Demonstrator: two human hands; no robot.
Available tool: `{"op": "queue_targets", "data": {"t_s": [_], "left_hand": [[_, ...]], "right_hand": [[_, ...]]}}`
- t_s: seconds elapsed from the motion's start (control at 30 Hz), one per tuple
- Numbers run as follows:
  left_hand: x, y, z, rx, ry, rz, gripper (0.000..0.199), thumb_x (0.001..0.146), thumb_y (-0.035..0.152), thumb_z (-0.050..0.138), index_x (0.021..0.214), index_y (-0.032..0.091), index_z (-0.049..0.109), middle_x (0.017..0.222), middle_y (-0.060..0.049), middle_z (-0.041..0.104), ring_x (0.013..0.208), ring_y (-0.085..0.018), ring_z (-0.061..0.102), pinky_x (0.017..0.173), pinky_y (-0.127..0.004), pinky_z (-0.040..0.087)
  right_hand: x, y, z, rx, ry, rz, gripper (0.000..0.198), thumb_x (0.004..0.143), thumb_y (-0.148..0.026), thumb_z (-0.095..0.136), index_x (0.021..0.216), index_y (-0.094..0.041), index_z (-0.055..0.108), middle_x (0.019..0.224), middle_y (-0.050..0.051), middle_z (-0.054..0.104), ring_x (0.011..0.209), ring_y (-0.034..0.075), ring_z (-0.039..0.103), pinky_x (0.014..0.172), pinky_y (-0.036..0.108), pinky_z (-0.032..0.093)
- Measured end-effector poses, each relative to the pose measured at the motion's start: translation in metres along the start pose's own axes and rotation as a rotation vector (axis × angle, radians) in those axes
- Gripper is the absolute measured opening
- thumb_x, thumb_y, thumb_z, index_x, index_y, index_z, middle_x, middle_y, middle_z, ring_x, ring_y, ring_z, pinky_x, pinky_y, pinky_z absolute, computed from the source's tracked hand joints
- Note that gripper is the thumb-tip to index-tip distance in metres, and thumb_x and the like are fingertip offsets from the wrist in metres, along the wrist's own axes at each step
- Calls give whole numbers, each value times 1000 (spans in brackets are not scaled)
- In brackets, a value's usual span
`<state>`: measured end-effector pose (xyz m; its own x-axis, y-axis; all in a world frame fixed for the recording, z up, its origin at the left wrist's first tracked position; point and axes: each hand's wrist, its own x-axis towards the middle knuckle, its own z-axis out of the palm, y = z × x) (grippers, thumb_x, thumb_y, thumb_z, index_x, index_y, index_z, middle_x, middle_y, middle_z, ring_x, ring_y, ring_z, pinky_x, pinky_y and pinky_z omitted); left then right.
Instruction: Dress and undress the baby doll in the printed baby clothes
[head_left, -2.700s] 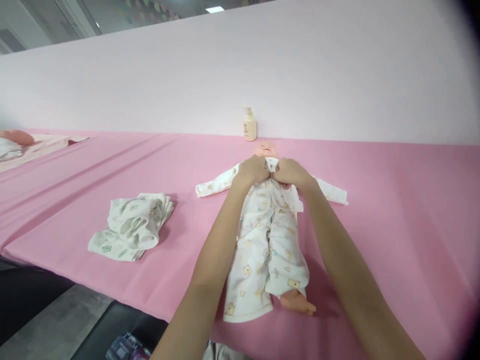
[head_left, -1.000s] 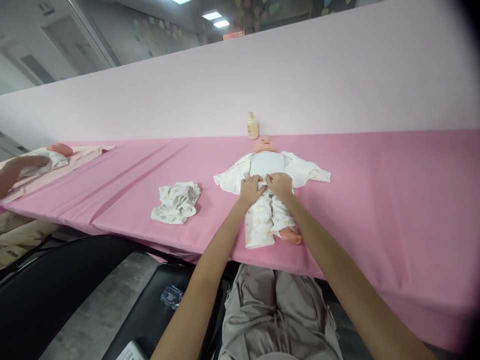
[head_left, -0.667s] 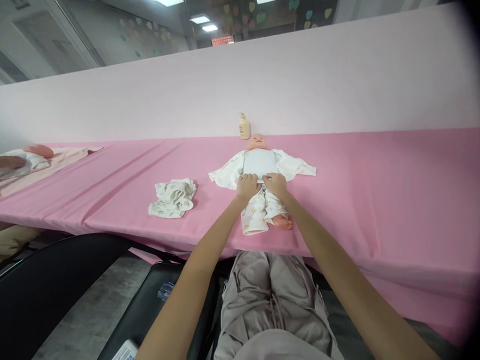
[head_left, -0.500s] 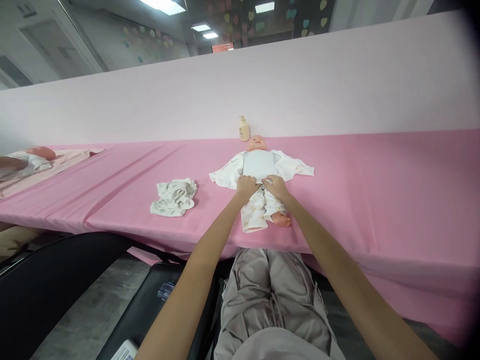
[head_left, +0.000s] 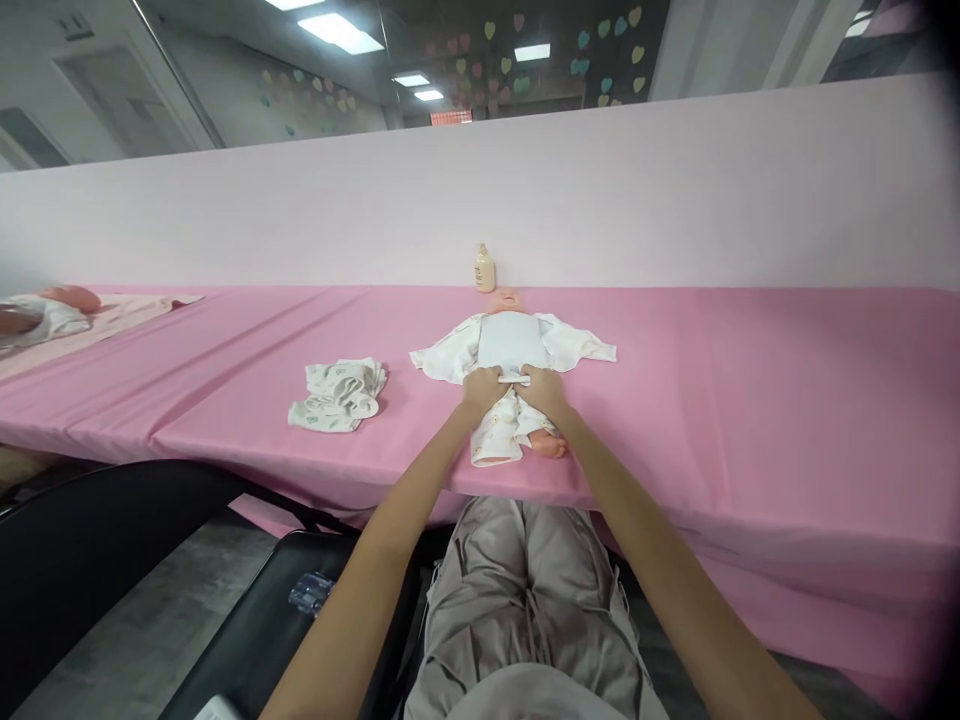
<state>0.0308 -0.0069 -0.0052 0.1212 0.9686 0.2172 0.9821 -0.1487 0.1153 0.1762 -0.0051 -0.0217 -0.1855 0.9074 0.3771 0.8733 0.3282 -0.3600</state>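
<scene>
A baby doll (head_left: 508, 299) lies on its back in a white long-sleeved top (head_left: 514, 342) with the sleeves spread wide. Patterned white baby trousers (head_left: 495, 437) cover its legs, and one bare foot shows at the right cuff. My left hand (head_left: 482, 386) is closed on the left side of the trousers' waistband. Gripping the right side is my right hand (head_left: 544, 388), also closed. Between the two hands the waistband is stretched straight across the doll's belly. My fingertips are partly hidden in the cloth.
A pump bottle (head_left: 484, 270) stands behind the doll's head. Left of the doll lies a crumpled patterned cloth (head_left: 339, 395), all on a pink-covered table (head_left: 795, 400). Another doll (head_left: 71, 298) lies at the far left. A black chair (head_left: 300, 560) stands beside my legs.
Both hands have tightened the waistband, now pulled into a straight band between them. The camera view has tilted up a little. The doll, bottle and crumpled cloth stay in place.
</scene>
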Motion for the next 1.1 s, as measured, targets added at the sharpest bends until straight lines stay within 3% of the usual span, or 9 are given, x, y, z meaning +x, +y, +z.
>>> {"op": "queue_targets", "data": {"t_s": [0.2, 0.37, 0.47, 0.57, 0.73, 0.83, 0.9, 1.0, 1.1], "left_hand": [[-19, 3, -11, -47, 9, 60, 36, 88, 41, 42, 86, 16, 69, 95, -12, 66, 92, -25, 63, 76, -33, 47], [-69, 0, -13, -143, 94, 201, 51, 81, 55, 52, 112, 14, 55, 112, -11, 56, 104, -25, 55, 84, -34, 46], [-81, 5, -13, -154, 117, 198, 49, 78, 52, 57, 111, 17, 52, 113, -10, 54, 103, -24, 55, 84, -34, 46], [-77, 15, -15, -74, 143, 185, 32, 77, 40, 59, 99, 17, 53, 108, -10, 57, 105, -27, 53, 86, -37, 43], [-75, 26, -18, -61, 69, 152, 17, 82, 29, 52, 97, 20, 52, 90, -8, 65, 95, -27, 59, 87, -38, 40], [-79, 26, -17, -111, 42, 146, 24, 83, 28, 50, 105, 21, 51, 86, -6, 66, 88, -25, 61, 86, -36, 41], [-84, 25, -18, -153, 61, 145, 33, 83, 28, 50, 114, 20, 49, 95, -8, 66, 95, -26, 60, 88, -36, 40], [-95, 19, -26, -215, 63, 184, 49, 81, 32, 53, 127, 18, 45, 112, -11, 62, 109, -28, 54, 96, -39, 38], [-114, 9, -38, -298, -44, 290, 66, 79, 44, 59, 138, 25, 38, 125, -9, 54, 117, -28, 49, 100, -41, 37]], "right_hand": [[-9, -5, -16, -40, -119, -11, 22, 80, -27, 54, 98, -20, 63, 87, 6, 70, 78, 20, 61, 61, 26, 34], [-32, 6, -27, 109, -215, -164, 40, 75, -29, 62, 114, -18, 58, 107, 7, 66, 98, 21, 58, 79, 27, 41], [-41, 10, -27, 141, -183, -234, 47, 75, -29, 62, 120, -18, 55, 116, 8, 63, 107, 22, 55, 91, 30, 38], [-44, 4, -25, 82, -132, -193, 38, 73, -24, 61, 111, -18, 59, 105, 7, 66, 99, 22, 57, 85, 30, 39], [-54, -17, -28, -54, -88, 17, 22, 83, -29, 51, 103, -22, 58, 79, 3, 66, 73, 21, 59, 61, 29, 33], [-61, -26, -32, -109, -96, 109, 33, 85, -29, 49, 116, -19, 51, 76, 5, 66, 73, 23, 59, 59, 30, 30], [-66, -29, -34, -123, -91, 111, 38, 85, -26, 47, 121, -15, 49, 81, 8, 66, 78, 25, 59, 62, 31, 33], [-81, -29, -38, -124, -64, -16, 32, 79, -18, 47, 110, -14, 56, 92, 11, 64, 89, 28, 57, 76, 36, 38], [-105, -22, -42, -74, -30, -152, 37, 69, -16, 52, 106, -13, 57, 100, 14, 59, 97, 29, 52, 86, 39, 39]]}}
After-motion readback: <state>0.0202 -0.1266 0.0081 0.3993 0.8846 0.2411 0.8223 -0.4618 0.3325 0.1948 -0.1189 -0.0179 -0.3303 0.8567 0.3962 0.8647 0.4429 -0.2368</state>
